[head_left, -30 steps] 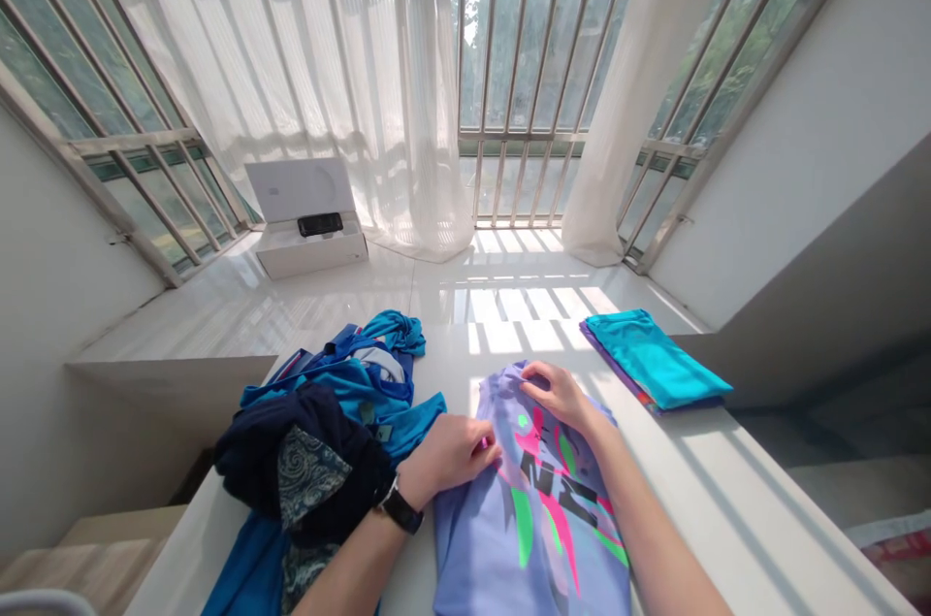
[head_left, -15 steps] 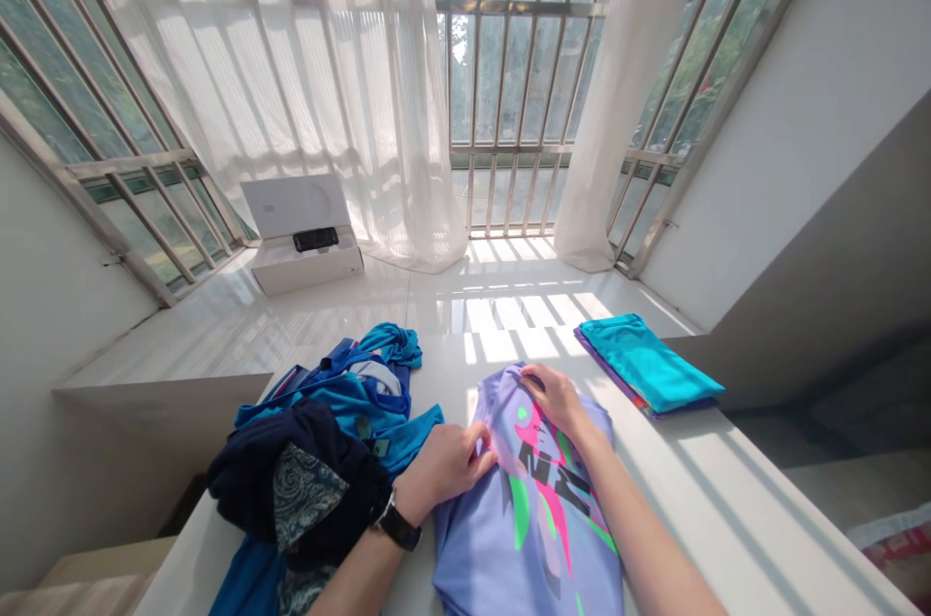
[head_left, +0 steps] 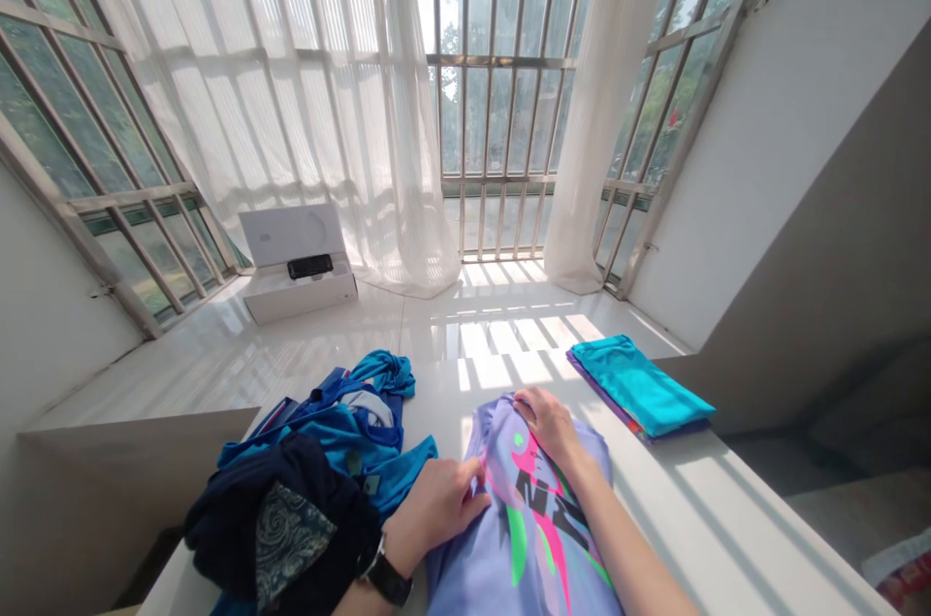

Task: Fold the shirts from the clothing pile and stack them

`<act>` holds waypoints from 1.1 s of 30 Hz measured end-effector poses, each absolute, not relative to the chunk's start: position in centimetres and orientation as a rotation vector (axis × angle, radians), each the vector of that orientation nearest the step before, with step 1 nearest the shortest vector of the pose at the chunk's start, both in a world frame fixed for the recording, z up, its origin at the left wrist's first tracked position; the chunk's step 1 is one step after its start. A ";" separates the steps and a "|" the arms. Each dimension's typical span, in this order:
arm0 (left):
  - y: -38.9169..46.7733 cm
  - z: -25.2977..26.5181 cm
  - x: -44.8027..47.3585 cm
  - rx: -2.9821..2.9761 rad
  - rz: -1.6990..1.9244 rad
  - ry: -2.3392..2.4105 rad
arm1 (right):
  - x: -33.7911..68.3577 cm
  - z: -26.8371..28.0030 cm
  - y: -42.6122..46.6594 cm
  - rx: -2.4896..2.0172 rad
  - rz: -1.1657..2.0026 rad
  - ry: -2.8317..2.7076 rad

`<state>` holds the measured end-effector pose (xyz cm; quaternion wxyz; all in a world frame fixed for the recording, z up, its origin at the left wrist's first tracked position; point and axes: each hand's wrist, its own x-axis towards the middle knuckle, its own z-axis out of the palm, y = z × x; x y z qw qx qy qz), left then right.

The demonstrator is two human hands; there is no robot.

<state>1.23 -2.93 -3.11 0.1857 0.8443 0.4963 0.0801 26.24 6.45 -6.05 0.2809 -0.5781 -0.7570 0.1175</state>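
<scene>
A lavender shirt (head_left: 472,582) with a pink, green and black print lies in front of me on the white table. My left hand (head_left: 445,502), wearing a dark watch (head_left: 389,575) on its wrist, pinches the shirt's left edge between thumb and fingers. At the top, near the collar, my right hand (head_left: 551,424) is closed on the fabric, its fingertips partly hidden. Close by my left forearm is a loose heap of blue clothes (head_left: 327,446), with a navy garment (head_left: 291,509) bearing a paisley patch on top.
Folded turquoise and purple clothes (head_left: 640,388) are stacked at the right edge of the white table (head_left: 698,519). An open white box (head_left: 302,301) holding a black device (head_left: 310,266) stands on the sill. Behind are sheer curtains (head_left: 291,112) and barred windows.
The view has tilted up a little, so everything sits lower in the picture. My right hand's fingers have curled further over the shirt's top. The left hand keeps its pinch on the edge.
</scene>
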 end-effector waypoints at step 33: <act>-2.7 -3.0 1.0 2.376 0.246 1.432 | 34.1 -4.8 5.5 -1.593 0.688 -1.922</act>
